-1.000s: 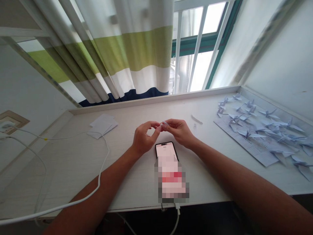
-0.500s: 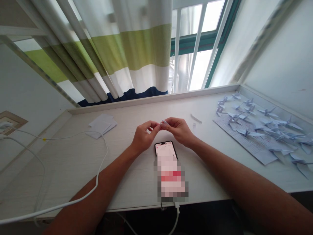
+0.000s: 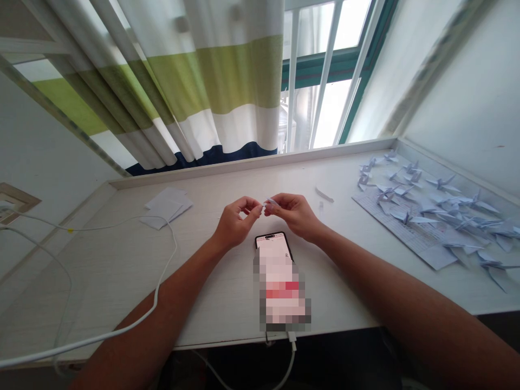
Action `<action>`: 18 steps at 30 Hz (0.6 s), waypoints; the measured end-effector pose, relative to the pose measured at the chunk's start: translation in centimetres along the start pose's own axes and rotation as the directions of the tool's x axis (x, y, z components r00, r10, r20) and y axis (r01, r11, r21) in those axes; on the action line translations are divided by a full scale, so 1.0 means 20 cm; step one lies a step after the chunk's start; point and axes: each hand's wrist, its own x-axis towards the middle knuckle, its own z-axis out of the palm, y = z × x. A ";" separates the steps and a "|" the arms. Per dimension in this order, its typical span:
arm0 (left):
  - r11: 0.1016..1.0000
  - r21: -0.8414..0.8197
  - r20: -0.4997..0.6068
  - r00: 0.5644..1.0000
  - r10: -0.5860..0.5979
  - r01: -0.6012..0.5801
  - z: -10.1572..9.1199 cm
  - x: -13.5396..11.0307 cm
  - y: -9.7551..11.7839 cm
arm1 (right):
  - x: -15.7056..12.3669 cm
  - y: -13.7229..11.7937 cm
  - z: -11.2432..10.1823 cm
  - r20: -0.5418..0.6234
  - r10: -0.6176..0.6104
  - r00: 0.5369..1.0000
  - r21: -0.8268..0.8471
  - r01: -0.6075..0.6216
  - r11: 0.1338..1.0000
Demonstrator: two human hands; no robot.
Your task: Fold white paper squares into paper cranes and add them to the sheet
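Note:
Above the desk's middle, my left hand (image 3: 239, 219) and my right hand (image 3: 296, 214) meet fingertip to fingertip. Between them is a small piece of folded white paper (image 3: 271, 201), mostly covered by the fingers. My right thumb and fingers pinch its body, while my left thumb and forefinger close on its left tip. Its exact shape is too small to make out. Just below the hands lies a phone (image 3: 273, 246) with a lit, partly blurred screen.
Many folded paper cranes (image 3: 442, 183) lie at the right, some on a printed sheet (image 3: 422, 246). Loose white paper squares (image 3: 168, 207) rest at the left. A white cable (image 3: 176, 244) crosses my left forearm. Paper scraps (image 3: 324, 195) lie beyond my right hand. A raised ledge (image 3: 252, 164) edges the desk's back.
My left fingertips have shifted slightly on the folded paper, and more of the left thumb and forefinger shows. The whole view has drifted a little; everything else stays in place.

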 end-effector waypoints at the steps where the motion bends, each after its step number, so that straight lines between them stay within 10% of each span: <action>1: 0.999 -0.030 0.009 1.000 -0.009 0.009 0.00 0.00 0.00 | 0.00 0.00 0.00 0.008 0.000 1.000 0.002 0.000 1.000; 18: 0.998 -0.017 -0.018 0.998 0.052 -0.052 0.02 -0.02 0.00 | -0.01 -0.03 0.01 0.044 0.011 0.999 0.015 -0.011 1.000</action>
